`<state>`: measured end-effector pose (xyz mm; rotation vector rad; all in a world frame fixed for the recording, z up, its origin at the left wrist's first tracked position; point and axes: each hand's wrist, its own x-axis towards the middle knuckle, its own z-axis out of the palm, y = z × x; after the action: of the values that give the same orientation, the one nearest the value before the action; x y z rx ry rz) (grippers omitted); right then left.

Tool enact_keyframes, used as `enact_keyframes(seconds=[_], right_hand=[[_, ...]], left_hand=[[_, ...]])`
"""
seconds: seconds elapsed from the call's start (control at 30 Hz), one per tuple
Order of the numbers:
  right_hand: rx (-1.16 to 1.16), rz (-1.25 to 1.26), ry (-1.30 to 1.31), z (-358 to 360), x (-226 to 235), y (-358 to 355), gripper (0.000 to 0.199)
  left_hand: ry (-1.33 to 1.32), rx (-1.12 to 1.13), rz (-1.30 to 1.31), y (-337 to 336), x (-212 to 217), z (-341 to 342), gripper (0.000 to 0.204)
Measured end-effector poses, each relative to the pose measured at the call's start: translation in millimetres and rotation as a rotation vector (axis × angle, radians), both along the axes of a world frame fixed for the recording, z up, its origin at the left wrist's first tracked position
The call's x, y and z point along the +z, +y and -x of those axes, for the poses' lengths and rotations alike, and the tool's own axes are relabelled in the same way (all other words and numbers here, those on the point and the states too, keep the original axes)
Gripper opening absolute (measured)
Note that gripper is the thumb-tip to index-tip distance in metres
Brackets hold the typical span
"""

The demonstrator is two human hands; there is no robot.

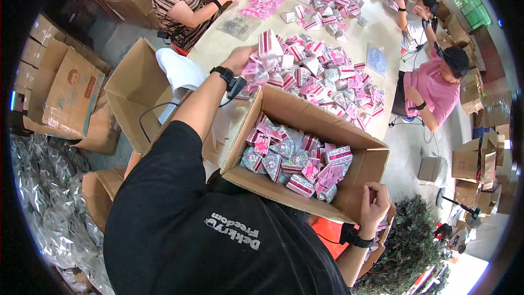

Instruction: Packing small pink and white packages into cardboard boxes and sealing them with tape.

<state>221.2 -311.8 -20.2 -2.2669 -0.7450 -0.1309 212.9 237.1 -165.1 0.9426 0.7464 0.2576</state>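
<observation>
At the table's near edge, my left hand point(241, 59) is closed around a cluster of small pink-and-white striped packets point(269, 45); its fingertips are hidden behind them. These lie against a wide heap of similar packets point(327, 71). Close to my body, an open cardboard box point(305, 110) sits tilted, its lower part filled with more packets, some wedge-shaped with pink cards point(299, 184). My right hand point(374, 203) has its fingers curled at the box's near right corner, gripping the wall there.
The long pale table point(218, 38) holds other packet heaps and pink cards point(265, 1). Open cartons point(136, 84) stand at my left, beside clear plastic wrapping point(54, 202). Co-workers sit at the far left point(183, 3) and right point(436, 84). Dark foliage point(396, 240) stands at lower right.
</observation>
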Motion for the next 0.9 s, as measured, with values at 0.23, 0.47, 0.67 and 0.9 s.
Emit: enact_keyframes(seconds=[0.23,0.47,0.67,0.9], right_hand=[[-0.021,-0.005,0.043,5,2,0,0.006],[-0.025,-0.045,0.048,9,0,-3,0.004],[-0.034,-0.068,0.048,8,-3,-3,0.005],[-0.026,-0.103,0.024,8,-2,-3,0.005]], left_hand=[[-0.179,-0.083,0.010,32,79,2,0.024],[-0.373,-0.165,-0.345,-5,208,23,0.020],[-0.495,-0.141,-0.387,-11,274,32,0.021],[-0.553,-0.297,-0.528,-17,382,25,0.024]])
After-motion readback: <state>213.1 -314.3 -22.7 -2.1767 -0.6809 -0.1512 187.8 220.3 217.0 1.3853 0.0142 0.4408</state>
